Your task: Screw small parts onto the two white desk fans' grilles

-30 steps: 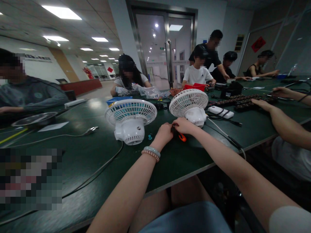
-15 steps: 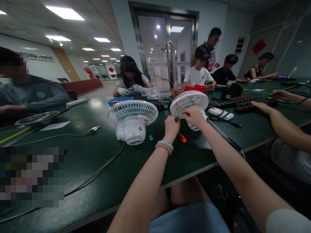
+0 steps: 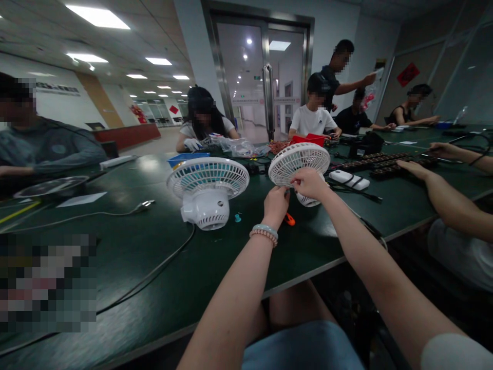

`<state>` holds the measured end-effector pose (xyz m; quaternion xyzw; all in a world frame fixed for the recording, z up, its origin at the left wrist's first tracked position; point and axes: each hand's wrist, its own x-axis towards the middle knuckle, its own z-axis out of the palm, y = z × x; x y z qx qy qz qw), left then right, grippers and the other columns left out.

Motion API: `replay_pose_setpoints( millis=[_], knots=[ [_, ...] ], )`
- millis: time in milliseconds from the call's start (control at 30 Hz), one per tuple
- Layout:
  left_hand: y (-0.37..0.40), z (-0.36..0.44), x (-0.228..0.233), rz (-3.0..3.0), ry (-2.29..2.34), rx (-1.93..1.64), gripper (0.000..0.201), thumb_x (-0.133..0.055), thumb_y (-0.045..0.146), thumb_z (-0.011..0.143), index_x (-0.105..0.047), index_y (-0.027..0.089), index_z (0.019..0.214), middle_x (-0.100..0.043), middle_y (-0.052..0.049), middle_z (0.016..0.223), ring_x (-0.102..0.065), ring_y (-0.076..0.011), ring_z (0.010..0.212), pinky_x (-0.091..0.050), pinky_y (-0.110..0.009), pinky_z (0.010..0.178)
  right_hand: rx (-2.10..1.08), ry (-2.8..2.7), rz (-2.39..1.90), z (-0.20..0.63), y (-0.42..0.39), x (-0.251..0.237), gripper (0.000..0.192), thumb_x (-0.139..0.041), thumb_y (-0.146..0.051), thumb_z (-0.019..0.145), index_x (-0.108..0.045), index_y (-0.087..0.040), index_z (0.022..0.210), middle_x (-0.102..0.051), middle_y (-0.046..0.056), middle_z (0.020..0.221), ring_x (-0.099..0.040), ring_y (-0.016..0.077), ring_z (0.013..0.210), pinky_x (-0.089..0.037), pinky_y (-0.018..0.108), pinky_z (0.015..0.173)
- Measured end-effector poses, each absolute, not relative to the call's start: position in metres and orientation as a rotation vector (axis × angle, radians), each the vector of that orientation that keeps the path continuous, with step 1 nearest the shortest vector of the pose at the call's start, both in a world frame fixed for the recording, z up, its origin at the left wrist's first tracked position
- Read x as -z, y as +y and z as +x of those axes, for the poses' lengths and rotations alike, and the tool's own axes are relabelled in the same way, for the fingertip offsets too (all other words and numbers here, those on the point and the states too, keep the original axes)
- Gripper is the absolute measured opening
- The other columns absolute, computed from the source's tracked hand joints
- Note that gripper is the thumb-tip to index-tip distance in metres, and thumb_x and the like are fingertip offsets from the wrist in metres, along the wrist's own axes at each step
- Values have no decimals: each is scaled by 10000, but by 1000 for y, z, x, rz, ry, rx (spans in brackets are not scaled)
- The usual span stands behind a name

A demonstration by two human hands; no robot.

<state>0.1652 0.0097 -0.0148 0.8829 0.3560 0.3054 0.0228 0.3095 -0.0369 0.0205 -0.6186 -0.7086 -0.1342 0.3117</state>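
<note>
A white fan (image 3: 280, 170) lies on the green table with its round grille tilted up, and both my hands are at its near side. My left hand (image 3: 276, 205) is closed just below the grille's edge; a small dark bit shows at its fingertips, too hidden to name. Against the grille my right hand (image 3: 313, 184) is closed in a pinch, and what its fingers grip is hidden. An orange object (image 3: 290, 220) rests on the table just under my hands. Left of them sits a second white fan (image 3: 210, 208), grille upward, beside a small teal piece (image 3: 238, 218).
A blue tray (image 3: 185, 158), plastic bags (image 3: 244, 148) and a red bin (image 3: 308, 140) stand behind the fans. To the right are a white power strip (image 3: 348, 180) and a co-worker's hands (image 3: 418, 169). Cords (image 3: 154, 272) cross the left side.
My left hand has shifted slightly right and up, closer to my right hand, and the dark bit in it shows less. A standing person behind has raised an arm holding a bag.
</note>
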Motion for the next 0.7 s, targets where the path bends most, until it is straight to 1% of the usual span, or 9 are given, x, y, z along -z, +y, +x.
replay_pose_setpoints(
  millis=[100,200,267,433,700],
  knots=[
    [10,166,14,2762,1089,-938,257,-425,236,856,-587,192,1051,-601,-79,1006,-566,-167,906,-443,-256,759,366,-1950,-1639,302,-37,-19,238,-520,-163,681,-693,-171,845,-634,55,832,-523,186,871,-356,290,827],
    [11,170,15,2804,1050,-930,234,-444,215,846,-576,183,1036,-602,-78,1018,-552,-180,946,-435,-269,793,407,-1843,-1818,300,-39,-20,270,-525,-151,661,-696,-201,864,-617,66,939,-465,238,995,-308,359,868],
    [12,173,15,2828,1036,-949,220,-459,208,838,-558,181,1032,-604,-75,1016,-545,-189,956,-435,-279,794,400,-1768,-1945,300,-42,-21,277,-525,-181,673,-694,-220,889,-599,69,985,-432,269,1038,-292,397,862],
    [11,178,15,2880,1058,-960,190,-451,169,832,-521,164,1009,-604,-85,959,-548,-196,914,-435,-288,751,396,-1800,-2088,299,-46,-25,282,-531,-260,693,-690,-249,926,-556,79,1059,-375,306,1076,-290,430,830],
    [10,176,13,3026,936,-1032,192,-396,159,850,-558,161,952,-595,-79,929,-520,-192,916,-424,-284,748,454,-1822,-2148,295,-47,-24,281,-477,-246,736,-680,-253,930,-529,91,1073,-381,295,1050,-329,428,803]
  ],
)
